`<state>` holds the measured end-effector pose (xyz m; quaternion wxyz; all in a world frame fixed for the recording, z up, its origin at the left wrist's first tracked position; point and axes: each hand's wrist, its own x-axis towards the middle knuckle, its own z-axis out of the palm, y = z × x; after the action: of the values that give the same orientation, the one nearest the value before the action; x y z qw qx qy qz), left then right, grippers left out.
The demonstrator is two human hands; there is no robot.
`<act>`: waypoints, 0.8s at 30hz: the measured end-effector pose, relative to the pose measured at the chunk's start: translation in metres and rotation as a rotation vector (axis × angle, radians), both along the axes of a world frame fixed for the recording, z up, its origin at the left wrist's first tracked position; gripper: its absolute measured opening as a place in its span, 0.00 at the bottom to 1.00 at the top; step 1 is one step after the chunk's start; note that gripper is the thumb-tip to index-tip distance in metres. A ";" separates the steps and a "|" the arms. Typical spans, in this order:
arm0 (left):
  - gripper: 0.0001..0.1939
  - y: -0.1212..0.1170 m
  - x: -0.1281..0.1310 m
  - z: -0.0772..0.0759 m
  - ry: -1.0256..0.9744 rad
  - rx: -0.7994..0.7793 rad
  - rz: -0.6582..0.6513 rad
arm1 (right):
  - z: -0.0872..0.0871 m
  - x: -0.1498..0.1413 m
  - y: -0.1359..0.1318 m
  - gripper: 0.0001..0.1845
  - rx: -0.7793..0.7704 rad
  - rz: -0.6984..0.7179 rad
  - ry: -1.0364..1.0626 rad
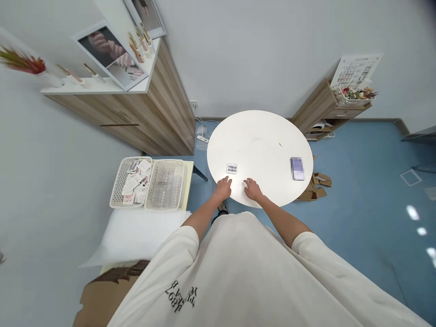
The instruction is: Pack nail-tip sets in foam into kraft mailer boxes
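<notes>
On the white round table (259, 136) lies a small clear case (232, 168) with several dark round pieces in rows. My left hand (223, 188) is at the table's near edge, just below the case, its fingers apart and holding nothing I can see. To its right, my right hand (252, 189) hovers over or rests on the table with its fingers spread; I cannot tell whether it touches the top. A purple and white item (297, 168), blurred out in part, lies near the table's right edge.
At left, a white basket of small packets (131, 182) stands beside a white basket of clear boxes (165, 185). A wooden cabinet (173, 100) rises behind them. Folded cardboard (312, 190) lies on the floor at right. A wooden shelf (316, 106) stands against the wall.
</notes>
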<state>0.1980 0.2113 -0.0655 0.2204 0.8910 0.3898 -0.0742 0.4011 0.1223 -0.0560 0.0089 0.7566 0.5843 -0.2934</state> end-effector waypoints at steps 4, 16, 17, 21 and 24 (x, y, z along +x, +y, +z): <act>0.28 -0.046 0.003 0.003 -0.016 0.017 0.073 | 0.002 0.006 -0.028 0.28 0.043 0.075 -0.009; 0.29 -0.160 -0.055 0.015 0.065 -0.021 0.335 | 0.009 -0.052 -0.079 0.28 0.085 0.367 0.068; 0.29 -0.164 -0.065 0.016 0.070 -0.015 0.356 | 0.010 -0.058 -0.079 0.28 0.083 0.383 0.072; 0.28 -0.173 -0.107 0.022 0.085 -0.013 0.432 | 0.013 -0.085 -0.073 0.29 0.080 0.459 0.088; 0.27 -0.178 -0.143 0.025 0.089 -0.002 0.487 | 0.015 -0.115 -0.065 0.29 0.064 0.524 0.086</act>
<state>0.0548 0.0330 -0.0408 0.2151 0.7666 0.6022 -0.0584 0.2859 0.0573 -0.0407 0.0357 0.5661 0.7692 -0.2942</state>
